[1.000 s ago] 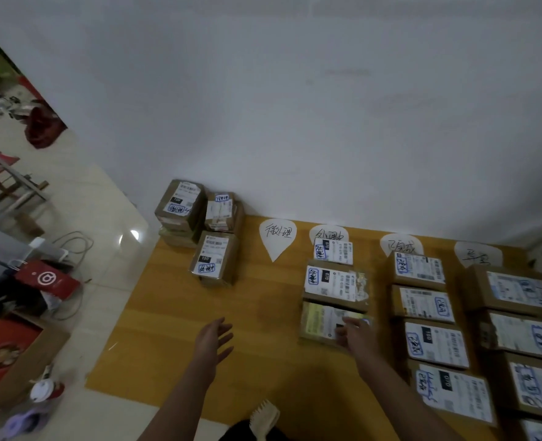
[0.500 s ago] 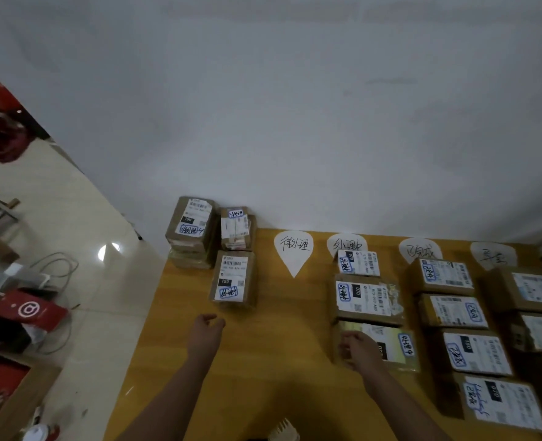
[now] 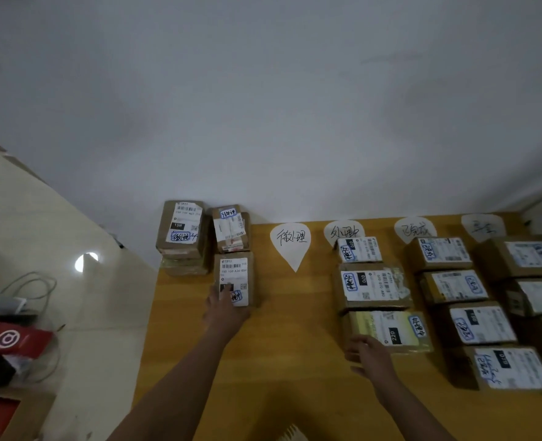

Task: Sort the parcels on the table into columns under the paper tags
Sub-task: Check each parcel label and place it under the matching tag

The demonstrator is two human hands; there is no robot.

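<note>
Several brown parcels lie on the wooden table point(image 3: 295, 351). Four white paper tags line the far edge; the leftmost tag point(image 3: 290, 243) has no parcel under it. Columns of parcels sit under the second tag point(image 3: 343, 230), the third tag point(image 3: 416, 229) and the fourth tag point(image 3: 483, 225). My left hand point(image 3: 226, 311) reaches out and touches the near end of a labelled parcel point(image 3: 236, 275) at the far left. My right hand point(image 3: 370, 354) hovers, loosely curled, at the near left corner of the yellow-labelled parcel point(image 3: 390, 331) and holds nothing.
An unsorted stack point(image 3: 180, 237) and another parcel point(image 3: 231, 227) stand at the table's far left corner against the white wall. Left of the table the floor drops away, with cables and a red box point(image 3: 12, 340). A pale brush-like object point(image 3: 292, 433) pokes in at the bottom.
My left hand has moved forward from the bare table onto the near end of the left parcel. My right hand has drawn back a little from the yellow-labelled parcel.
</note>
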